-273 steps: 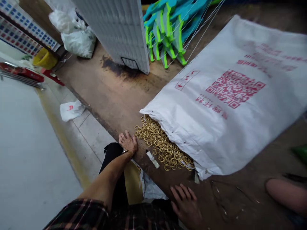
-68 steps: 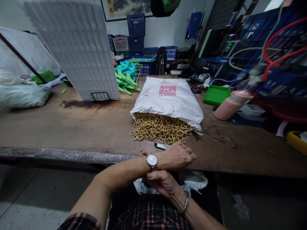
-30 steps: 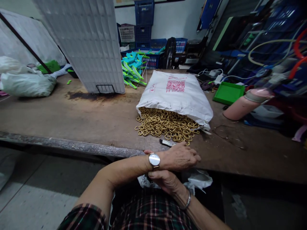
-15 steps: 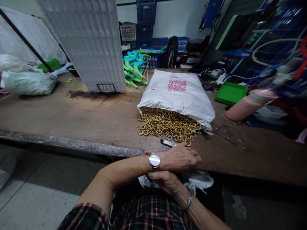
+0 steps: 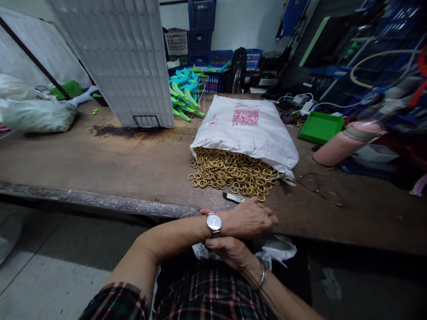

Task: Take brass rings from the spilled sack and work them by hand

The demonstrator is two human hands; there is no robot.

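Note:
My left hand [image 5: 251, 218] extends to the right at the table's front edge, its back up and its fingers curled down. Its palm and fingertips are hidden, so anything in it is out of sight. A round-faced wristwatch [image 5: 214, 222] sits on that wrist. From below, my right hand [image 5: 233, 252] wraps round my left wrist, thumb just under the watch; most of its fingers are hidden. Beyond my left hand lies a small black-and-white piece [image 5: 232, 197], partly covered. Many brass-coloured rings [image 5: 230, 171] spill from the open mouth of a white sack [image 5: 250, 124] printed with a red code.
A tall white ribbed panel [image 5: 123, 62] stands on the table [image 5: 83, 164] in a wire stand. Behind are teal-and-green plastic parts [image 5: 188, 91]. On the right are a green tray [image 5: 320, 127], a leaning pink bottle [image 5: 343, 144] and cables. Stuffed plastic bags [image 5: 36, 113] lie far left.
The view has shifted very slightly, and the glare on the watch face has lessened. Both hands keep the same pose, and the rings and sack stay put.

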